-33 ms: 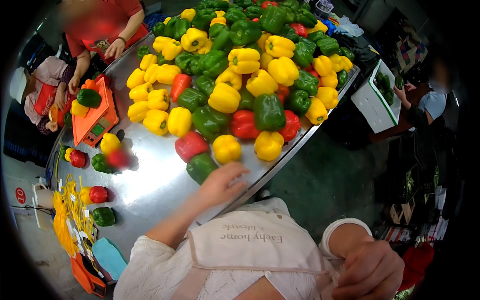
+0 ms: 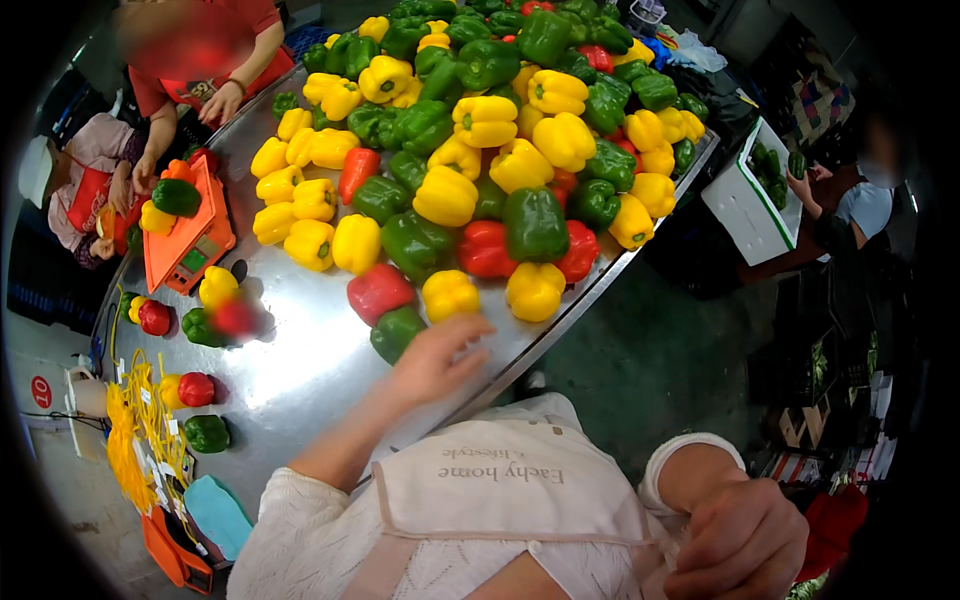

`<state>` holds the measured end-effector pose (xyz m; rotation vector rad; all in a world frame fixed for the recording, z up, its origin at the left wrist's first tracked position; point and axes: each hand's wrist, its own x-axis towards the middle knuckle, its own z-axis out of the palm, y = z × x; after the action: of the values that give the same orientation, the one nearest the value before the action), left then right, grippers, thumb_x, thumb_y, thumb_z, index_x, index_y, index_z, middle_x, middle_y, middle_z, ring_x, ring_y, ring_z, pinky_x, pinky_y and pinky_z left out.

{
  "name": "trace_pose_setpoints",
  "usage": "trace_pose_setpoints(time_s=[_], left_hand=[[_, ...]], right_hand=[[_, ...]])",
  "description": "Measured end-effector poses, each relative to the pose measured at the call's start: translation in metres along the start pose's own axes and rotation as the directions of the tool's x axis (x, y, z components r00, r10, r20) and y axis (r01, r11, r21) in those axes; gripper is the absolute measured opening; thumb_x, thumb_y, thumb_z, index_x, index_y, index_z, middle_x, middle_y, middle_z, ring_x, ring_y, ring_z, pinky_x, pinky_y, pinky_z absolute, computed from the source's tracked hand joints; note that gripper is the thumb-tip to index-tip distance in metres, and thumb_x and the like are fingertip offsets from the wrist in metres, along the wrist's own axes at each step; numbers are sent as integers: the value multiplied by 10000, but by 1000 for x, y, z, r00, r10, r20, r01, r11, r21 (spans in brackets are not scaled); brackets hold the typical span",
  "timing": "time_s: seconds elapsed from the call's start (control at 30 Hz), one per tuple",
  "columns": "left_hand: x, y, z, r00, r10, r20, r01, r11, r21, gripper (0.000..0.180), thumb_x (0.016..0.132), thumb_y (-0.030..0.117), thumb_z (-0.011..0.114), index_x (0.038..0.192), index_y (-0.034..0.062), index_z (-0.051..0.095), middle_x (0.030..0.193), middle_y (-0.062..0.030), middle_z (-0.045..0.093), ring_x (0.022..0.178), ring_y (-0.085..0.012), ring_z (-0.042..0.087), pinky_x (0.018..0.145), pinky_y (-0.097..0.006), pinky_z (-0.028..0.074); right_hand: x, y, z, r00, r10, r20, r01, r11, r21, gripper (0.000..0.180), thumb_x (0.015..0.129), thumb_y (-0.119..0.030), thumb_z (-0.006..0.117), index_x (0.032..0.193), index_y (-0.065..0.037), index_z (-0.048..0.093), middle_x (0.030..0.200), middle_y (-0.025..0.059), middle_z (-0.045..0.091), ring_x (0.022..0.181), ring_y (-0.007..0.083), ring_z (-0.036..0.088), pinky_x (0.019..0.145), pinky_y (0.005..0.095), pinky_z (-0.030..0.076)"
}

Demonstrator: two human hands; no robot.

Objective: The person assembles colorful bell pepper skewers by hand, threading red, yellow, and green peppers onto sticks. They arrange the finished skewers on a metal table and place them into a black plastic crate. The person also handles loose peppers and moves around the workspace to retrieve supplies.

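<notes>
My left hand (image 2: 440,355) is over the near edge of the metal table, fingers stretched out and slightly apart, holding nothing. Just beyond it lie a green bell pepper (image 2: 397,336), a red bell pepper (image 2: 379,293) and a yellow bell pepper (image 2: 450,296); the hand partly covers the green one. Another yellow bell pepper (image 2: 535,292) rests close to the table's rim. Behind them is a big heap of green, yellow and red peppers (image 2: 485,120). My right hand (image 2: 740,540) is raised at lower right beside my apron, its fingers curled; whatever they may hold is hidden.
An orange scale (image 2: 190,235) with peppers on it stands at left, near two people in red aprons. Small groups of peppers, yellow straps (image 2: 130,440) and a turquoise sheet (image 2: 217,515) lie along that side. At right, another person handles a white foam box (image 2: 755,200) of green vegetables.
My left hand has shifted very slightly up and to the left, toward the green pepper. The right hand stays in place.
</notes>
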<state>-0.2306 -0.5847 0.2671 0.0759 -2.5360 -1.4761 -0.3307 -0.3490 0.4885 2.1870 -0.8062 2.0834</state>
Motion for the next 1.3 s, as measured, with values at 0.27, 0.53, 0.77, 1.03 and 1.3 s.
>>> trace_pose_setpoints(time_s=[0.27,0.53,0.77,1.03,1.3], left_hand=[[199,19,15,937,281,-208,-186,904,384,508,778,193,747,1219,47,541,1270,-233,487,1152,-399,511,939,-431,458],[325,11,67,963,-116,-244,262,620,740,793,680,286,809,1380,167,455,1313,-228,410,1192,-445,438,986,-513,426],[333,13,58,947,-123,-296,276,782,559,767,628,255,809,1331,158,517,1254,-211,421,1145,-419,469,982,-495,437],[363,31,-59,722,11,-692,313,886,341,730,683,307,778,1320,69,511,1268,-165,497,1200,-306,494,1027,-403,409],[415,-80,-170,435,-113,-893,559,812,169,691,687,300,831,1265,56,540,1182,-187,537,1096,-310,541,946,-401,462]], right_hand=[[-15,35,-94,987,-82,-140,105,980,167,111,768,0,669,729,-55,582,720,59,577,468,131,536,421,240,382],[-20,54,-249,986,-77,-147,104,977,184,149,779,-29,699,718,-49,564,673,54,595,445,114,525,393,238,357],[-11,91,-342,996,-72,-51,85,937,338,211,753,2,707,657,-79,538,644,36,588,447,101,512,412,224,315],[2,135,-363,996,-85,-17,85,924,372,205,728,17,701,657,-97,546,650,26,580,441,90,484,419,232,285],[-3,156,-351,997,11,-81,12,961,277,92,743,-19,642,675,-70,608,675,57,556,438,114,444,459,266,287]])
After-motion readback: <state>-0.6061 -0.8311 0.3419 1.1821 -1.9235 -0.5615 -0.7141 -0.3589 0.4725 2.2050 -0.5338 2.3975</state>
